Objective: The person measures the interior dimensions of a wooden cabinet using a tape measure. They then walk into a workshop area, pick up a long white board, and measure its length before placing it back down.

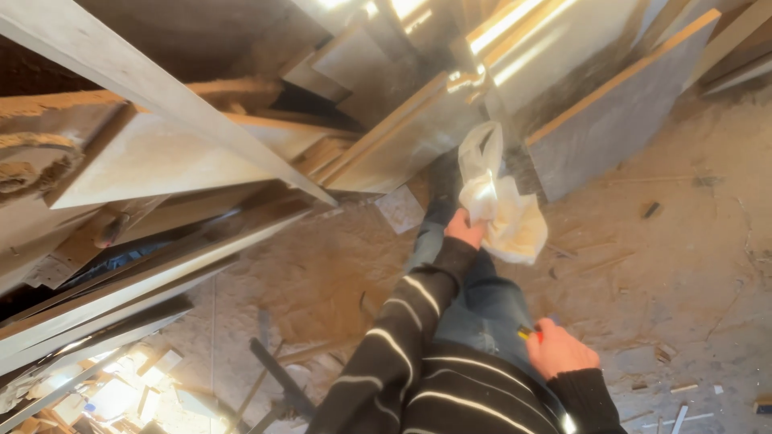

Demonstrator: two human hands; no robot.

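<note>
The left hand (465,228) is clenched on a crumpled white plastic bag (503,210), held out just before the leaning grey board (619,120). The right hand (556,350), nearer the body, grips what seems a small red-and-yellow tool (531,331). Best keep the bag bunched tight.

Grey boards (619,112) lean in stacks above a dusty floor (691,265) littered with wood offcuts (679,387).
</note>
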